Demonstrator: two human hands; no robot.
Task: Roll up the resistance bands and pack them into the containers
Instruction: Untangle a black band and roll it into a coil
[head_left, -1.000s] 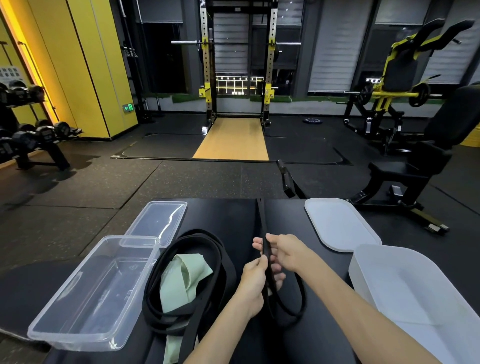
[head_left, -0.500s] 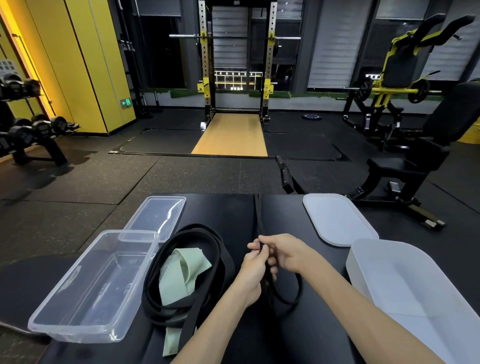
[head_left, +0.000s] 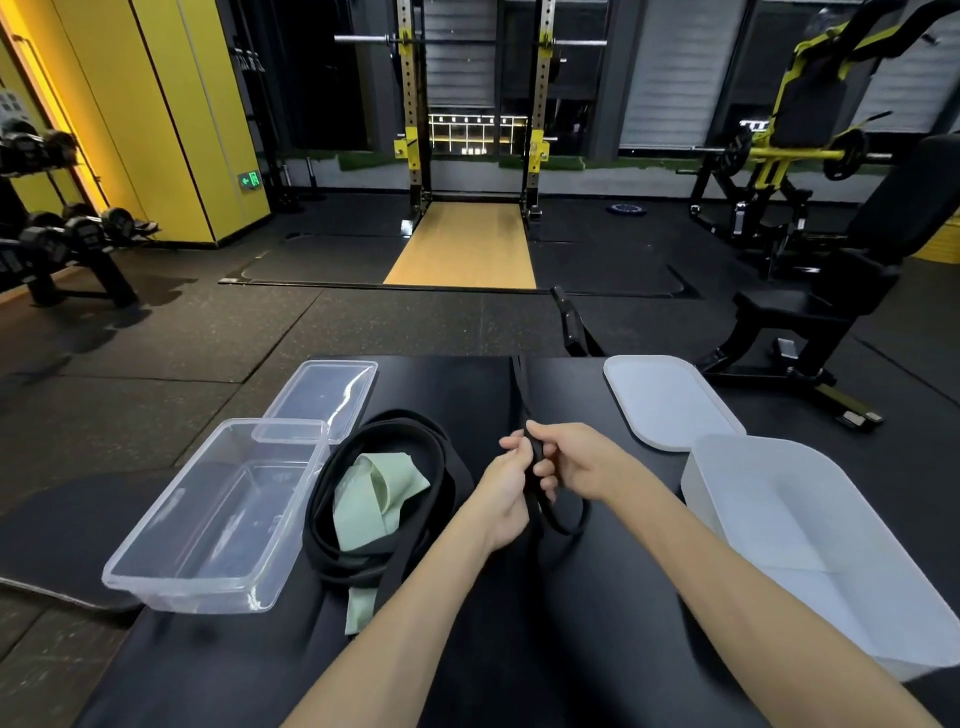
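Since one second ago, both hands have drawn together on the thin black band (head_left: 521, 387), and the right fingers, spread then, now curl over it; the loop hanging near the wrists is shorter.

Far left, a clear container (head_left: 197, 597) stands open on the left edge of the tabletop (head_left: 441, 384). Its clear lid (head_left: 322, 395) lies flat just beyond it, touching the far rim.

Just right of the container rests a coil of thick black bands (head_left: 400, 423). A green band (head_left: 379, 499) lies folded inside the coil, and one end passes under the near side and out toward the viewer.

At centre, the left hand (head_left: 504, 499) has its grip clamped on the thin black band, fingers curled round it. The right hand (head_left: 576, 457) touches the left, with its grip closed on the folded top of the same band. From the hands one strand runs straight to the far edge of the tabletop, and a small loop lies below them on the surface.

Right of the hands, a white lid (head_left: 670, 400) lies flat. Nearer, at the right edge, a white container (head_left: 779, 499) stands open, its far corner just beside the lid.
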